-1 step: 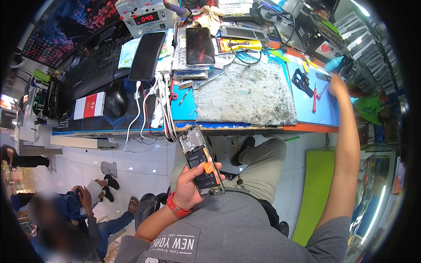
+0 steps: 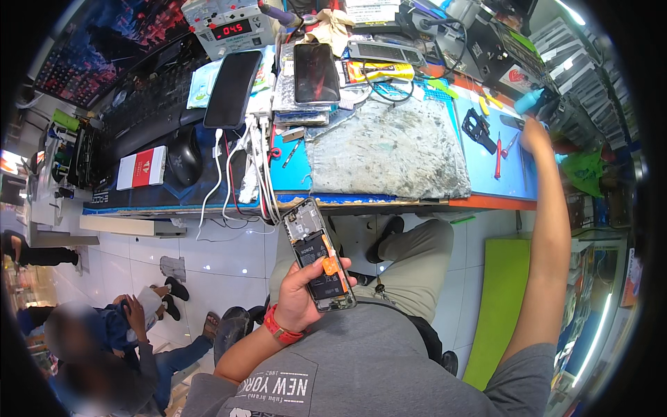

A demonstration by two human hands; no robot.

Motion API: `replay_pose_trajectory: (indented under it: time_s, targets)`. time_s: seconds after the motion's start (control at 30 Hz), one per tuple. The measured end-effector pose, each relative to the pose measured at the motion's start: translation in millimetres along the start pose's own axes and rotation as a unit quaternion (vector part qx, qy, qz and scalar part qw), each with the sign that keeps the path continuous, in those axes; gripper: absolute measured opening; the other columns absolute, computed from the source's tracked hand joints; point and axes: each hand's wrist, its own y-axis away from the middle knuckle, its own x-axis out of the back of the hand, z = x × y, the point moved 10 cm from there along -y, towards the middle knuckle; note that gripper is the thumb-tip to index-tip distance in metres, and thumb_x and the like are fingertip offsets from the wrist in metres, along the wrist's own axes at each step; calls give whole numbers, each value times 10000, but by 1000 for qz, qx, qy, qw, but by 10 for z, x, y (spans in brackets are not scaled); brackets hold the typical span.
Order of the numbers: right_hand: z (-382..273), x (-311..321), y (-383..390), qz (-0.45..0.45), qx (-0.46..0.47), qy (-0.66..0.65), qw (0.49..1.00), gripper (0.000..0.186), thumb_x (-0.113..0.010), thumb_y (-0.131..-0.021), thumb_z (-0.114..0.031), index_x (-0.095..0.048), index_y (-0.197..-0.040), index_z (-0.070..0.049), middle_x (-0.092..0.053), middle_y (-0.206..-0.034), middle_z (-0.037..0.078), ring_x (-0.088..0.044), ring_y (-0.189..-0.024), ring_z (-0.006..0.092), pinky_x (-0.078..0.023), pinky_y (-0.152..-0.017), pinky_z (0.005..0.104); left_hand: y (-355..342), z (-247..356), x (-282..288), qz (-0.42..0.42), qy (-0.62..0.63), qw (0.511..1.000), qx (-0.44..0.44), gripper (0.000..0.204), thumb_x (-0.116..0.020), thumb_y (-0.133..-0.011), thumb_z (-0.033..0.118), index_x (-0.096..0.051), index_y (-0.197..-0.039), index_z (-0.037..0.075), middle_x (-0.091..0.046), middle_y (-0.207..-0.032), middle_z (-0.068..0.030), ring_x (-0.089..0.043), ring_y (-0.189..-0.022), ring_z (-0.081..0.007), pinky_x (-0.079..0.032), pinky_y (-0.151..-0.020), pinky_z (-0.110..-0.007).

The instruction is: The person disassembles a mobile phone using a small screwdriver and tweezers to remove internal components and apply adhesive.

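My left hand (image 2: 299, 292) is wrapped round an opened smartphone (image 2: 303, 226), its back cover off and its battery (image 2: 309, 252) exposed, above my lap just short of the bench edge. The thumb lies over the phone near an orange tab (image 2: 331, 265). My right arm is stretched out to the far right of the bench. There my right hand (image 2: 536, 137) is beside a light-blue bottle (image 2: 529, 101), its fingers mostly hidden. Nearby on the blue mat lie a red screwdriver (image 2: 498, 158) and a black phone inner part (image 2: 479, 130).
A stained grey work pad (image 2: 389, 149) covers the bench middle. Two phones, a dark one (image 2: 234, 89) and another (image 2: 317, 73), lie behind white cables (image 2: 264, 167). A mouse (image 2: 185, 154), keyboard (image 2: 149, 94) and power supply (image 2: 233, 28) stand left. A person (image 2: 104, 347) sits at lower left.
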Motion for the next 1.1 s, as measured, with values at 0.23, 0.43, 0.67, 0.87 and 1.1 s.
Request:
replay_pose_trajectory:
  time_s: [0.23,0.43,0.67,0.87,1.1]
  targets:
    - [-36,30,50,20,6,19,1000,377,-467,-914,-38,-601,-1257,44,-652,-1238,296,-626,-1173,452,-511,-968,533,39,-149,124,-37,107,991,78,324,-563,-1009,208,-592,-1299,68,-700,-1145,-207,-725,-967,-429,-634,-786,-513]
    - [-181,618,470,205,-12,-22,978,218,-473,-930,-38,-620,-1077,27,-681,-1138,304,-676,-1074,440,-546,-882,545,0,-128,109,-32,42,998,46,308,-576,-1011,185,-590,-1297,73,-689,-1171,-202,-717,-990,-427,-622,-815,-520]
    - [-725,1010,2077,295,88,-655,690,243,-519,-1050,-82,-552,-1282,-15,-709,-1022,169,-703,-848,199,-572,-685,318,-69,-59,-161,28,-186,980,-61,274,-600,-1018,147,-589,-1265,27,-669,-1215,-222,-698,-1078,-393,-592,-922,-523]
    - [-2154,295,3574,-72,80,-877,469,289,-584,-1033,-67,-524,-1309,-11,-705,-1016,152,-710,-837,201,-619,-703,325,-162,-186,-348,34,-218,973,-69,288,-580,-1027,110,-559,-1288,-11,-661,-1247,-204,-691,-1111,-332,-565,-984,-470]
    - [-2284,160,3952,59,109,-831,542,272,-693,-961,-13,-566,-1199,23,-712,-1022,129,-725,-945,178,-608,-813,301,-175,-276,-351,35,-257,962,-85,314,-555,-1032,60,-536,-1335,-20,-648,-1299,-168,-662,-1158,-233,-544,-1010,-406]
